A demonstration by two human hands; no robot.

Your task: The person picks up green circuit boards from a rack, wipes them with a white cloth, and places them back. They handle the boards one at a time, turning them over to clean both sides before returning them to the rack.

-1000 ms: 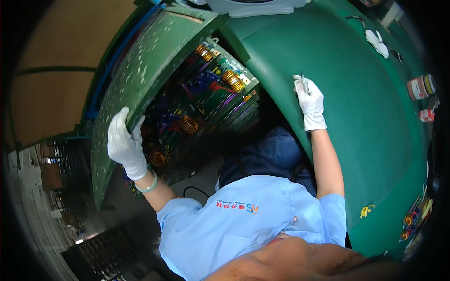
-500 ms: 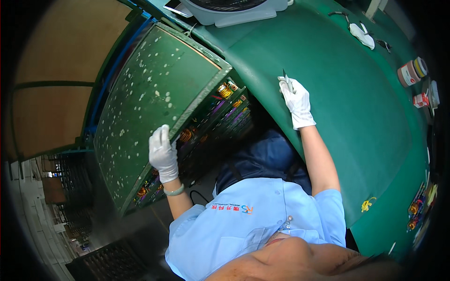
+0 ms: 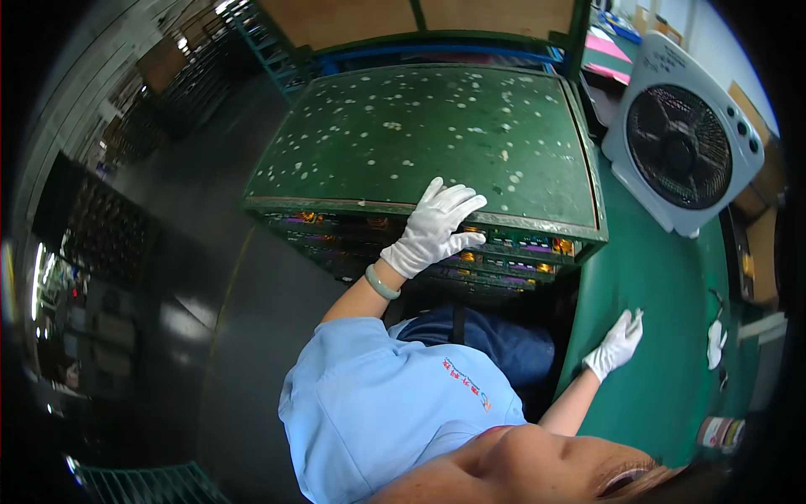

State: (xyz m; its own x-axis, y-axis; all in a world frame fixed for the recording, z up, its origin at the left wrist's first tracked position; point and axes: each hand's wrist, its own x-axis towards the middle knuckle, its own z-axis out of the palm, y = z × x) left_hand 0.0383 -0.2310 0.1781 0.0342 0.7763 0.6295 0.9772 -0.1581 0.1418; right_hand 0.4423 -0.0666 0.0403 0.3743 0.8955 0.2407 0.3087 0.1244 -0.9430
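Note:
My white-gloved left hand (image 3: 432,231) lies with fingers spread on the front edge of a green rack's speckled top (image 3: 395,126). Just below its wrist, the rack's open front shows stacked trays with circuit boards and copper coils (image 3: 561,246). A pale green bangle (image 3: 382,283) circles the left wrist. My right hand (image 3: 617,340), also gloved in white, is over the green table mat (image 3: 663,328). Its fingers are pinched on a small tool with a thin dark tip (image 3: 639,312); the rest of the tool is hidden in the glove.
A grey box fan (image 3: 680,143) stands on the table at the far right. A white cloth-like piece (image 3: 716,343) and a jar (image 3: 718,433) lie along the right side. Dark floor (image 3: 201,328) stretches to the left, with a black rack (image 3: 92,218) beyond it.
The view has swung left toward the rack. My left hand has moved along its edge, and the fingers have spread. The right hand still pinches the small tool over the mat.

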